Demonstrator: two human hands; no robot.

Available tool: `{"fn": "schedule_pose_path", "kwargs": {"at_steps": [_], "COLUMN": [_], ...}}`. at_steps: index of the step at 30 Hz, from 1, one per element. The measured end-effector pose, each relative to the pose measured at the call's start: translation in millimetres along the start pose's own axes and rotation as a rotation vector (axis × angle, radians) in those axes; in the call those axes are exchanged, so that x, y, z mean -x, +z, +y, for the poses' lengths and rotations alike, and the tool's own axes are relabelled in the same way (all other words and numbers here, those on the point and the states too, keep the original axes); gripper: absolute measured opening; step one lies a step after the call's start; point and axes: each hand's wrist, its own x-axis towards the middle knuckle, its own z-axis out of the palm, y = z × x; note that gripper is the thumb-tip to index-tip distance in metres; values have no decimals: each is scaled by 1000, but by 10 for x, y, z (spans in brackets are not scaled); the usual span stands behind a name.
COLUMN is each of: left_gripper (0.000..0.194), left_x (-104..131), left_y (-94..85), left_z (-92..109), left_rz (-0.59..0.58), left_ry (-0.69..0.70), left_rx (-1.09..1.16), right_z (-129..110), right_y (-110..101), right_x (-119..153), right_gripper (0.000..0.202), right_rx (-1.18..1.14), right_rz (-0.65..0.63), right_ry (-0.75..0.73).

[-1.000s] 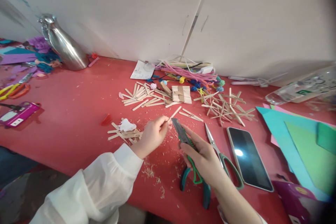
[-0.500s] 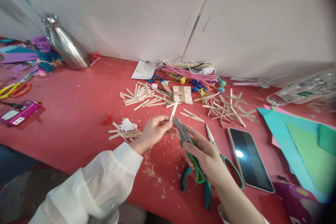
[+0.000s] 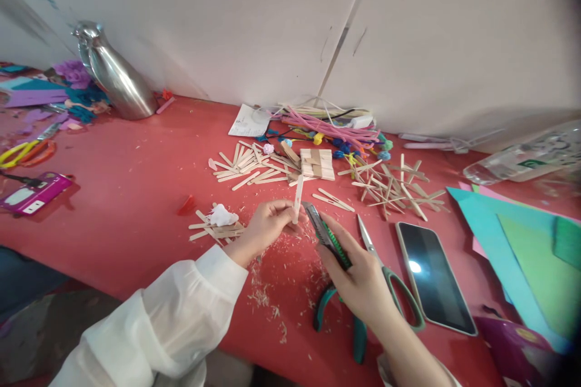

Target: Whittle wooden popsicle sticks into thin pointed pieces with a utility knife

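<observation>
My left hand (image 3: 271,222) pinches a popsicle stick (image 3: 298,196) near its lower end, and the stick stands nearly upright. My right hand (image 3: 356,269) is wrapped round a green and black utility knife (image 3: 330,239). The knife's tip is close to the stick, with a small gap between them. Wood shavings (image 3: 267,296) lie scattered on the red table (image 3: 136,211) below both hands. Under my right hand are green-handled pliers (image 3: 358,338), partly hidden. Scissors (image 3: 370,239) lie just right of that hand.
Loose sticks (image 3: 245,163), a small stick panel (image 3: 318,163) and pink pipe cleaners (image 3: 327,121) lie ahead. More sticks (image 3: 394,187) and a phone (image 3: 436,278) are to the right, beside coloured paper (image 3: 494,248). A steel jug (image 3: 118,78) stands far left; a plastic bottle (image 3: 526,154) leans right.
The stick in my left hand has turned more upright. My right hand has rotated the knife and drawn slightly away from the stick, so more of the knife's body shows.
</observation>
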Motion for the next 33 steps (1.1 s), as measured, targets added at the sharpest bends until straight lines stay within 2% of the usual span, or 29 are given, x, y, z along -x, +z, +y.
{"fn": "schedule_pose_path", "kwargs": {"at_steps": [7,13,17,22,26,29,33], "left_gripper": [28,33,34,28,29,32,34], "left_x": [71,111,117,111,105,109,114], "left_y": [9,12,18,35,46,56,68], "left_z": [-20,-29,-47,-60,-73,-82,-63], "left_rz": [56,120,139,204,174,83,84], "left_ry": [152,320,379,392,331,293,223], "left_rx": [-310,-643,-719,-745,-588,-404,-339], "right_z": [17,4,-128,-249,-220,-195,-156], "right_y": [13,83,110,126,100,68,45], "right_x": [7,59,68,43,0,-2,46], "right_gripper": [50,52,54,54,60,60,56], "right_rx": [58,23,-329,-830,-1062,-1007,-596], "right_rz": [16,2,-101,-101,-195,-155,-35], "right_ry": [-39,26,191,395,463,426,279]}}
